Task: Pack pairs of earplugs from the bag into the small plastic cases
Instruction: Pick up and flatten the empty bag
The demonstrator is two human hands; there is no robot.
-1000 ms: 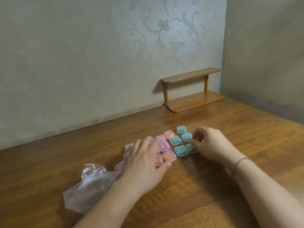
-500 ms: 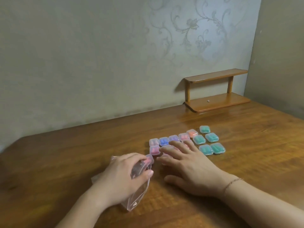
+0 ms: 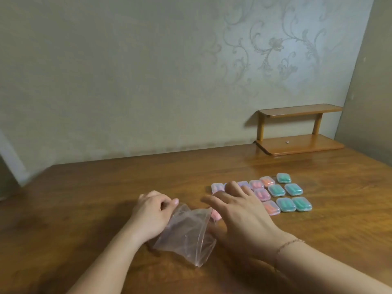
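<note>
A clear plastic bag (image 3: 186, 236) lies on the wooden table (image 3: 84, 198) between my hands. My left hand (image 3: 151, 213) grips its upper left edge with curled fingers and thumb. My right hand (image 3: 239, 213) lies flat with spread fingers over the left part of a grid of several small closed plastic cases (image 3: 275, 190). The cases hold pink, orange, purple and green earplugs; the green ones (image 3: 293, 189) sit at the right. A pink case (image 3: 216, 215) shows at the bag's mouth under my right hand. Some cases are hidden by that hand.
A small two-tier wooden shelf (image 3: 297, 143) stands at the back right against the wall, with a tiny metal bit on its lower board. The wall corner closes in on the right. The table's left edge runs off at the far left.
My left hand left the cases and took hold of the bag. My right hand moved left from the green cases onto the pink ones beside the bag. The camera view swung left.
</note>
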